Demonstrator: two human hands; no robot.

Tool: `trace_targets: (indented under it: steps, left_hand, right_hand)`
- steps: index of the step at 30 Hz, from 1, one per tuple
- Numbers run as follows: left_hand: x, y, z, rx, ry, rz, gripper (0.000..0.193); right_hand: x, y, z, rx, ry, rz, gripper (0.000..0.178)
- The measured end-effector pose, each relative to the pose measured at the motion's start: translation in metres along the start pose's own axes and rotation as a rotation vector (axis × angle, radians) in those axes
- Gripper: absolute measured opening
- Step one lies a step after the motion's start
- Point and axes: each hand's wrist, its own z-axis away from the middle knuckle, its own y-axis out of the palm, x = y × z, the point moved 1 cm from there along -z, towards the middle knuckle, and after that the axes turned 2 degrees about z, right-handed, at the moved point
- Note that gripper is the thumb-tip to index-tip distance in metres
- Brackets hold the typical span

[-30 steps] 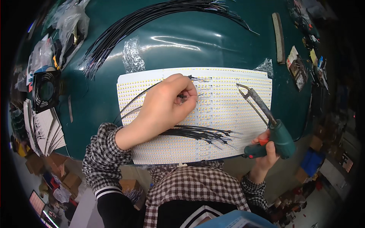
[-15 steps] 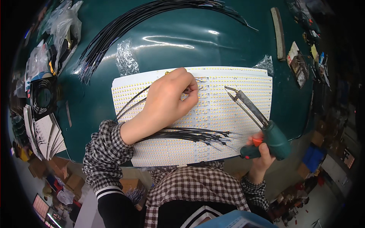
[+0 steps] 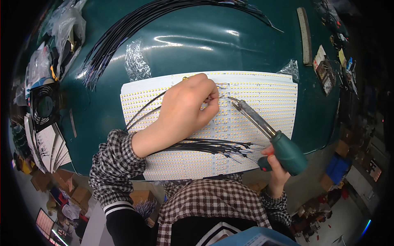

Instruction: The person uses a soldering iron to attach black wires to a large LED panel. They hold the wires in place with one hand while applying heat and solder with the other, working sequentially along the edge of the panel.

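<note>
White LED boards [image 3: 262, 117] with rows of small yellow LEDs lie in front of me on the table. My left hand [image 3: 184, 104] rests over their upper middle, thumb and fingers pinched on a thin black cable [image 3: 150, 100]. Its wire ends poke out beside my fingertips, over the strip of solder pads. In my right hand [image 3: 278, 170] is a green-handled soldering gun [image 3: 287, 151], its tip at the pads just right of those wire ends. Whether the tip touches a pad I cannot tell. A bundle of black cables [image 3: 205, 145] lies across the lower boards, under my left wrist.
A long bundle of black cables [image 3: 135, 24] curves along the far side of the green table [image 3: 184, 57]. Clear tape [image 3: 137, 61] lies behind the boards. A small fan [image 3: 44, 104] and plastic bags [image 3: 67, 28] sit at left, a worn strip [image 3: 304, 37] at far right.
The soldering gun has moved left and slightly down at its tip, coming to the pads by the wire ends. My left hand has shifted slightly right, still pinching the cable.
</note>
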Motion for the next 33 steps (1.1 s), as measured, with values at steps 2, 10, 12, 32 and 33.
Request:
trace_targets:
  steps: [2,10,12,32,33]
  left_hand:
    - [0.0,0.0,0.0,0.0,0.001,-0.013,0.011]
    - [0.0,0.001,0.001,-0.016,-0.005,-0.023,0.012]
    - [0.0,0.001,0.001,-0.016,-0.003,-0.029,0.012]
    - [0.0,0.002,0.001,-0.019,0.001,-0.03,0.012]
    - [0.0,0.002,0.001,-0.018,-0.001,-0.035,0.012]
  right_hand:
    - [0.005,0.001,0.0,-0.009,0.036,0.019,0.035]
    - [-0.008,-0.003,0.002,0.035,0.007,-0.018,0.041]
    - [-0.008,-0.003,0.002,0.039,0.019,-0.03,0.043]
    - [0.001,0.003,0.002,-0.039,0.05,0.005,0.03]
    - [0.001,0.002,0.002,-0.028,0.037,0.009,0.031]
